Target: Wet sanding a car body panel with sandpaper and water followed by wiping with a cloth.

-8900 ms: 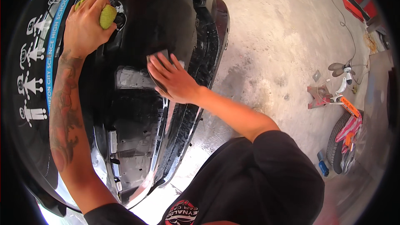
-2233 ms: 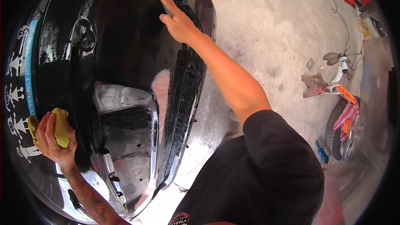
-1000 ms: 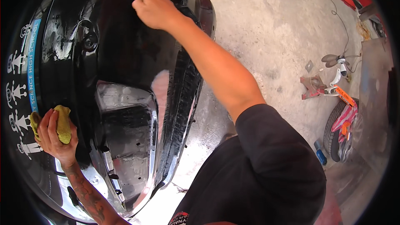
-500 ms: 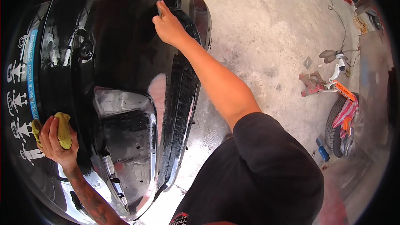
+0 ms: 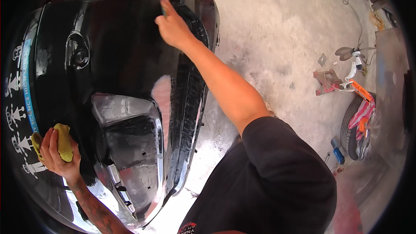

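Note:
I am looking down on the glossy black rear of a car (image 5: pixel 125 47), wet in places. My left hand (image 5: pixel 52 156) is at the lower left and grips a yellow cloth (image 5: pixel 65 141) against the bodywork, beside white figure stickers (image 5: pixel 17 117) on the rear glass. My right arm reaches out to the far end of the bumper. There my right hand (image 5: pixel 173 28) presses on the black surface, and a small grey-green pad (image 5: pixel 163 8) shows at its fingertips. The empty number-plate recess (image 5: pixel 130 147) lies between my hands.
Bare concrete floor (image 5: pixel 268 30) stretches to the right of the car. A small bicycle with pink and orange parts (image 5: pixel 357 119) lies at the right, with a red metal stand (image 5: pixel 326 82), a white fan-like object (image 5: pixel 352 58) and a blue bottle (image 5: pixel 338 151) near it.
My right hand has shifted back and forth along the far bumper edge and now sits slightly lower right. My left hand has stayed at the lower left with the cloth.

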### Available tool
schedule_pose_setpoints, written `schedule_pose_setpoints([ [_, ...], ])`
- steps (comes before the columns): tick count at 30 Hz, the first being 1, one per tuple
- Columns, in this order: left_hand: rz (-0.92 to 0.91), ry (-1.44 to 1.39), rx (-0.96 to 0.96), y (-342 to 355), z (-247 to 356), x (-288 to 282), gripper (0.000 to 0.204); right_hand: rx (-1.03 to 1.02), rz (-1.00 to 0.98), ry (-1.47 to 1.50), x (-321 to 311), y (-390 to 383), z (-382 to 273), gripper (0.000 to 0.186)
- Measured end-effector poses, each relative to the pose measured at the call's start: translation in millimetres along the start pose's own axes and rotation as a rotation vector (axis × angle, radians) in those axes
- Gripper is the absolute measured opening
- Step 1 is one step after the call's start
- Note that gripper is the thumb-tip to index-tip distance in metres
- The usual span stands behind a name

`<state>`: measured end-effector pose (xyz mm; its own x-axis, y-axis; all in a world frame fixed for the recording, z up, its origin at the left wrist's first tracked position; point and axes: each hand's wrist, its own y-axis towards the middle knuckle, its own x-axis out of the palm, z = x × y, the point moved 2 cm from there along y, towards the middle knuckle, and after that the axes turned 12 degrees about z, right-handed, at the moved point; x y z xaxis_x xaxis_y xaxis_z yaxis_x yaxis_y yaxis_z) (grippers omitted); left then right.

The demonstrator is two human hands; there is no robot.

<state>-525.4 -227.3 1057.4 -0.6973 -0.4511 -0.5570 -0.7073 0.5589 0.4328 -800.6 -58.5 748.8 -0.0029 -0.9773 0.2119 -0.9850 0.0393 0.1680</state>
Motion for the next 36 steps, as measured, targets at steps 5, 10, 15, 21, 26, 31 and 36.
schedule_pose_setpoints([
  [5, 0.011, -0.019, -0.002, 0, -3, 0, 0.04, 0.052, 0.078, 0.006, 3, 6, 27, 0.068],
  [10, 0.008, -0.003, 0.003, 1, 0, 1, 0.039, 0.148, 0.042, 0.217, -4, -35, 34, 0.071],
  [15, 0.006, 0.004, 0.007, 0, -2, -1, 0.039, 0.118, -0.046, 0.19, -2, -45, 42, 0.073],
  [21, 0.013, -0.026, -0.007, -1, -1, 2, 0.04, 0.174, 0.004, 0.215, -10, -18, 39, 0.072],
  [26, 0.003, -0.018, -0.004, 0, -1, -2, 0.04, 0.094, -0.091, 0.147, -6, -58, 52, 0.075],
  [31, 0.01, 0.006, -0.002, -1, -2, 2, 0.041, 0.051, -0.058, 0.158, -10, -12, 50, 0.074],
  [36, 0.008, -0.003, -0.011, 3, 2, -4, 0.041, -0.015, -0.121, 0.129, -3, -41, 46, 0.074],
])
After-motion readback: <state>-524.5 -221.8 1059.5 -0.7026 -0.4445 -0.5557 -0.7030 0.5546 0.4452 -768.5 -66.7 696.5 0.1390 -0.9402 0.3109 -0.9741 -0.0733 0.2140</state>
